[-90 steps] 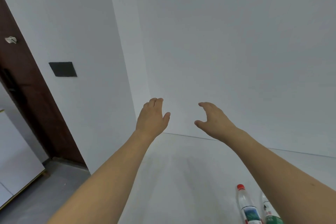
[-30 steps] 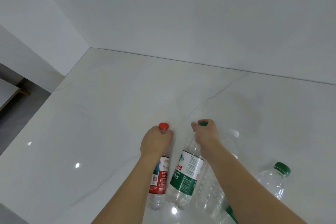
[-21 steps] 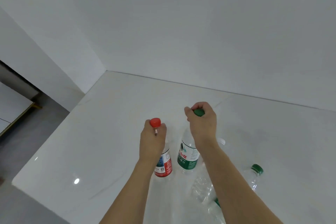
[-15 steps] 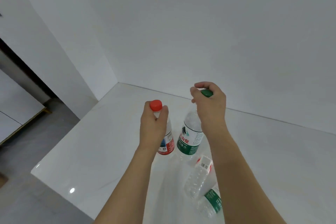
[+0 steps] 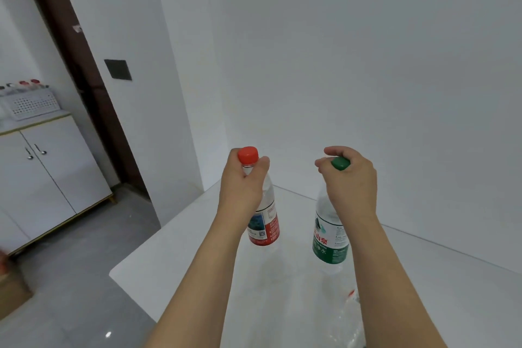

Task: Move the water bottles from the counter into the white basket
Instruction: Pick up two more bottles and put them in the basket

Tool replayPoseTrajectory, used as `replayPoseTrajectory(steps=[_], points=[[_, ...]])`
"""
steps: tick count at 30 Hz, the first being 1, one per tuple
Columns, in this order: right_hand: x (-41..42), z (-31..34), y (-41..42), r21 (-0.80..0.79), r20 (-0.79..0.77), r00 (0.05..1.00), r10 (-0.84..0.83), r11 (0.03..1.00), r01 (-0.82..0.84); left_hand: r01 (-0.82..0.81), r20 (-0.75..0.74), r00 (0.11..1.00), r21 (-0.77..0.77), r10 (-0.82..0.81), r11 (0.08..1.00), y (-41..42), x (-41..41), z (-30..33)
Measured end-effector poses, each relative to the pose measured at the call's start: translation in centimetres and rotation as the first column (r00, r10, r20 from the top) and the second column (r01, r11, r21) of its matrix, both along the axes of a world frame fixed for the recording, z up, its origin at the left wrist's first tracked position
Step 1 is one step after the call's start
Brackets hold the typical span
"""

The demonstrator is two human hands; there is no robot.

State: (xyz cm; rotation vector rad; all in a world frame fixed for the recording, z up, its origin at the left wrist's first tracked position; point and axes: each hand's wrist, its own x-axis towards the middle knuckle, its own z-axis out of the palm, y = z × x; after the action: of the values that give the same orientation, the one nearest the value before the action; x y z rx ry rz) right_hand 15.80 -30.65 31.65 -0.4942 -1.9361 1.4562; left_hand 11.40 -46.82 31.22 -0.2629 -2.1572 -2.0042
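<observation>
Red-capped bottle (image 5: 262, 215) and green-capped bottle (image 5: 329, 237) upright above counter (image 5: 169, 257), white basket (image 5: 29, 104) far left

clear bottle (image 5: 350, 319) half behind forearm, basket (image 5: 31, 104) contents too small

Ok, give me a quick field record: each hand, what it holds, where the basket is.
left hand: grips red-capped bottle by the neck
right hand: grips green-capped bottle at the cap
bottles: both upright, above the counter
basket: on white cabinet, far left, bottles already inside
</observation>
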Motion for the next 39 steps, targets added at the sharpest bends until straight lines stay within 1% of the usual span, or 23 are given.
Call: replayPoseTrajectory(steps=[4, 8, 13, 15, 22, 32, 39], points=[[-2.3, 0.7, -7.6, 0.034, -0.018, 1.000, -0.025, 0.999, 0.025, 0.036, 0.003, 0.999, 0.003, -0.036, 0.999, -7.3, -1.1, 1.2], [-5.1, 0.8, -15.4, 0.006, -0.052, 0.998, -0.039, 0.999, 0.039, 0.035, 0.031, 0.999, -0.012, -0.035, 0.999, -14.8, -3.2, 1.3], [-8.3, 1.8, -23.3, 0.001, -0.077, 0.997, 0.016, 1.000, -0.016, -0.015, 0.031, 0.999, -0.129, 0.019, 0.992, -22.2, -6.0, 1.5], [-9.8, 2.2, -25.8, 0.006, -0.082, 0.996, 0.037, 0.999, -0.037, -0.021, 0.027, 0.999, -0.145, 0.025, 0.989, -24.6, -7.3, 1.7], [-15.8, 1.8, -31.9, 0.018, -0.082, 0.993, 0.080, 0.997, -0.079, -0.040, 0.050, 0.998, -0.101, 0.045, 0.994, -30.8, -12.8, 1.7], [-29.7, 1.7, -37.6, -0.016, -0.149, 0.971, 0.184, 0.982, -0.189, -0.056, 0.098, 0.993, -0.095, 0.066, 0.994, -36.2, -25.8, 1.6], [-38.3, 1.5, -41.5, 0.023, -0.156, 0.961, 0.226, 0.974, -0.225, -0.073, 0.122, 0.990, -0.031, 0.076, 0.997, -40.3, -33.6, 2.9]])
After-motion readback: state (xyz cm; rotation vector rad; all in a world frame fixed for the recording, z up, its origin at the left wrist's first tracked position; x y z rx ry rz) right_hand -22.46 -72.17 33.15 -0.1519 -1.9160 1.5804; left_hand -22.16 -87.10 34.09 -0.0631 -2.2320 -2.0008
